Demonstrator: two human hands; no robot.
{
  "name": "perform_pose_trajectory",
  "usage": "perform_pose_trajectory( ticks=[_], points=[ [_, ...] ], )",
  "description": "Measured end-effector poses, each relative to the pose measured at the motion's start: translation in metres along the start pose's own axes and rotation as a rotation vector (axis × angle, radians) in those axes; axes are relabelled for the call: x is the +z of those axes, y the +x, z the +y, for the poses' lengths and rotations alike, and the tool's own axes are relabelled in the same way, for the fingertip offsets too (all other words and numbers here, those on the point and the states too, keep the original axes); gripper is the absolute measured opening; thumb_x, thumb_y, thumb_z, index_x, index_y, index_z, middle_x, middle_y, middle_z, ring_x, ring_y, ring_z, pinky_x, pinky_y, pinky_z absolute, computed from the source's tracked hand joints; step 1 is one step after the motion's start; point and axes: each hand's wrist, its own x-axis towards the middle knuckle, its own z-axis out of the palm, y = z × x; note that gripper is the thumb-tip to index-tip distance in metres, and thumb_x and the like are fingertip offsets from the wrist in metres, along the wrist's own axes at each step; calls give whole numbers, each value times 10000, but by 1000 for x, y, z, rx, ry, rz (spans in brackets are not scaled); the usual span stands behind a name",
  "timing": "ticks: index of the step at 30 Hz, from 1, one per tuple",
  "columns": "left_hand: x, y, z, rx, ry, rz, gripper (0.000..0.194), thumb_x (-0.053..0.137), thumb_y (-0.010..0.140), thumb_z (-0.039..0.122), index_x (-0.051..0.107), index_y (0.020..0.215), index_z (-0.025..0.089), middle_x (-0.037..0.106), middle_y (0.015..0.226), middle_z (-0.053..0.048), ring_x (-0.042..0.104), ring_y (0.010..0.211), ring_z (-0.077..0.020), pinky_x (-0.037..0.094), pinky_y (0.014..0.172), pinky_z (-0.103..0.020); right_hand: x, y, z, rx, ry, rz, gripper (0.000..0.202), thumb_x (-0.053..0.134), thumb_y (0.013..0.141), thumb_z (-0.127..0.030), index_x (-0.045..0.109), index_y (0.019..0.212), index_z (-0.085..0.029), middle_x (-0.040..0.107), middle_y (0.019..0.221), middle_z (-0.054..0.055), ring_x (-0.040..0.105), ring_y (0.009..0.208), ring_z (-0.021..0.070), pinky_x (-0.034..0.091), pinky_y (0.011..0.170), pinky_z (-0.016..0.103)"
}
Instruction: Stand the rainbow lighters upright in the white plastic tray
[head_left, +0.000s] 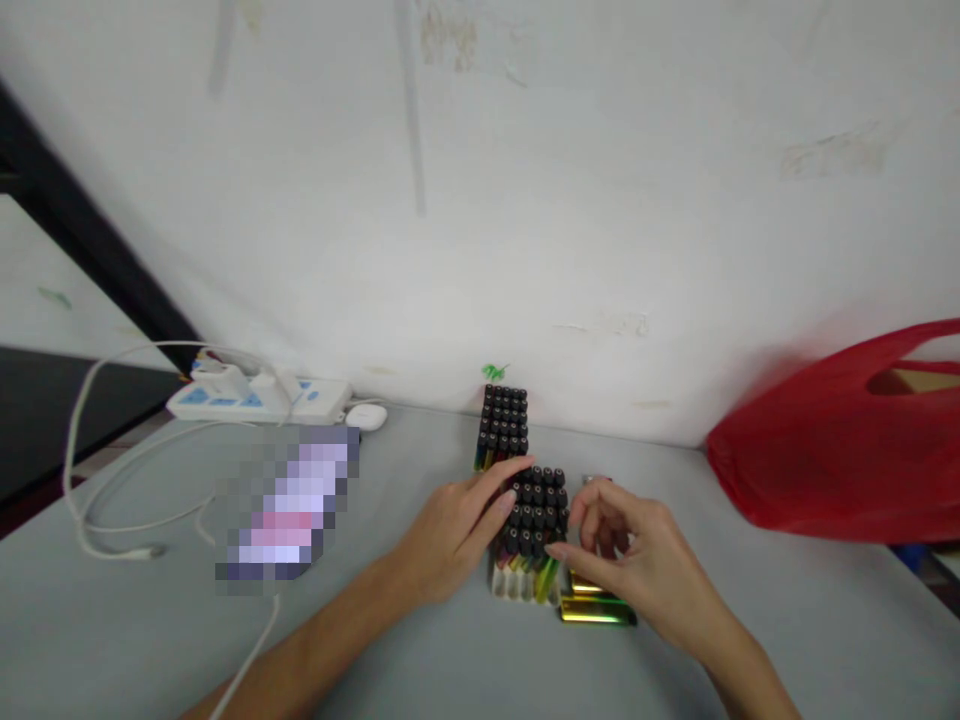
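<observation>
A pale holder [517,588] contains rows of black-capped markers [538,495]; several of its front slots are bare. One yellow-green marker [547,578] leans in the front row. My left hand [454,530] rests against the left side of the block, index finger and thumb stretched apart over the caps. On the right, my right hand [637,545] has its thumb tip at the front caps, its index finger bent and apart from the thumb, with nothing visible between them. Beneath that hand lie shiny gold-green items [598,610], partly hidden.
Behind stands a second block of black-capped markers [504,415] near the wall. At left are a blurred-out phone [292,505], a white power strip [319,400], a small white case [366,416] and a looping white cable [75,450]. A red plastic bag [832,460] sits at right.
</observation>
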Motion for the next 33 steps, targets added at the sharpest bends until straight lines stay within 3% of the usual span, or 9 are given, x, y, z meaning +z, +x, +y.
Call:
perform_pose_trajectory(
  ticks=[5, 12, 17, 21, 28, 33],
  points=[
    [-1, 0, 0, 5, 8, -4, 485, 375, 1222, 459, 540, 1662, 335, 775, 1493, -41, 791, 1222, -258, 574, 1119, -381, -4, -1, 0, -46, -45, -77, 310, 943, 894, -412, 749, 1074, -250, 753, 795, -37, 612, 611, 140, 434, 594, 275],
    [0, 0, -1, 7, -12, -5, 479, 385, 1222, 443, 534, 1665, 341, 763, 1523, -31, 775, 1296, -258, 578, 1134, -379, -6, -1, 5, -86, -66, -40, 258, 935, 899, -456, 825, 1005, -248, 769, 816, -6, 649, 633, 155, 466, 604, 284],
    [-1, 0, 0, 9, -22, -8, 480, 388, 1220, 440, 534, 1666, 340, 740, 1558, -28, 757, 1338, -262, 553, 1184, -390, -5, -4, 3, -76, -34, -51, 275, 952, 883, -468, 817, 916, -230, 791, 828, 15, 647, 630, 154, 472, 605, 288],
    [-1, 0, 0, 1, -6, -10, 481, 385, 1220, 442, 528, 1669, 344, 750, 1544, -29, 775, 1298, -264, 565, 1167, -404, -5, -5, -3, -148, -9, -48, 282, 950, 891, -470, 812, 846, -228, 763, 853, 30, 642, 666, 161, 494, 617, 294],
    [0, 0, 0, 5, -9, -4, 482, 389, 1220, 444, 536, 1665, 334, 759, 1528, -33, 777, 1296, -264, 574, 1166, -403, -5, -5, -10, -267, -2, -71, 185, 963, 889, -390, 849, 847, -250, 787, 1048, 70, 736, 919, 226, 591, 799, 338],
    [-1, 0, 0, 0, -15, -13, 478, 385, 1221, 446, 521, 1670, 357, 710, 1596, -11, 729, 1390, -261, 527, 1230, -407, -5, -9, -12, -167, -17, -136, 190, 993, 845, -307, 815, 843, -241, 811, 911, 18, 701, 744, 175, 535, 670, 283]
  ],
)
